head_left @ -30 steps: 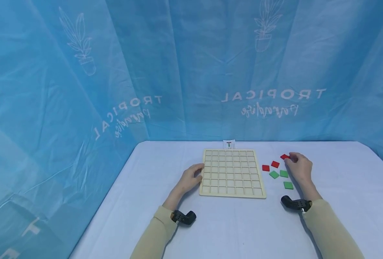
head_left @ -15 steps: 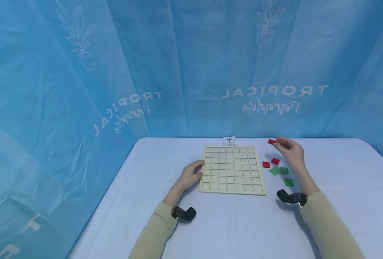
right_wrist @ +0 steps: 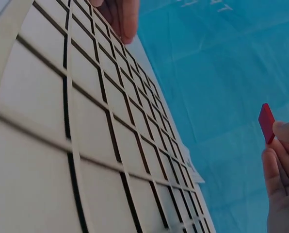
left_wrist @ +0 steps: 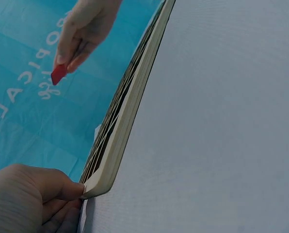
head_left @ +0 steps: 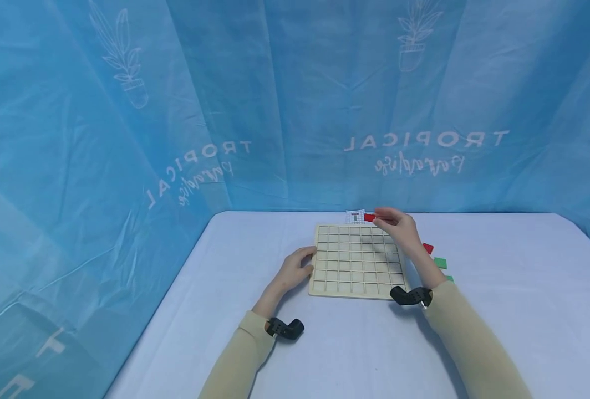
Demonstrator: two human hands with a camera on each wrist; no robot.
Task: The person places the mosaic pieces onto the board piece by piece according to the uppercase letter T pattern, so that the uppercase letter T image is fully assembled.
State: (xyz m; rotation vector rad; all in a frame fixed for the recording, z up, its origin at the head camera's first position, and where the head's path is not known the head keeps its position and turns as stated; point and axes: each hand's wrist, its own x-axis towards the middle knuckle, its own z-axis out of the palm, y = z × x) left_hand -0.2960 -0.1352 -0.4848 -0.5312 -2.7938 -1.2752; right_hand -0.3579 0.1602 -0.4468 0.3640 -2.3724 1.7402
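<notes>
A pale wooden grid board (head_left: 350, 266) with rows of square cells lies on the table. My left hand (head_left: 292, 270) holds its left edge; in the left wrist view the thumb (left_wrist: 62, 187) presses on the rim, with the other fingers partly hidden below. My right hand (head_left: 400, 227) is raised over the board's far right part, pinching a small red square tile (head_left: 369, 218) between thumb and fingertips. In the right wrist view the tile (right_wrist: 266, 123) is tilted and well above the board.
A small printed grid card (head_left: 355, 217) lies just beyond the board's far edge. Right of the board are a red tile (head_left: 428, 247) and green tiles (head_left: 440, 263), with others hidden behind the right forearm. A blue curtain (head_left: 305, 111) hangs behind the table.
My right hand has picked up the red tile from the far right of the tile group, lifted it and carried it left over the board. The left hand stays at the board's edge.
</notes>
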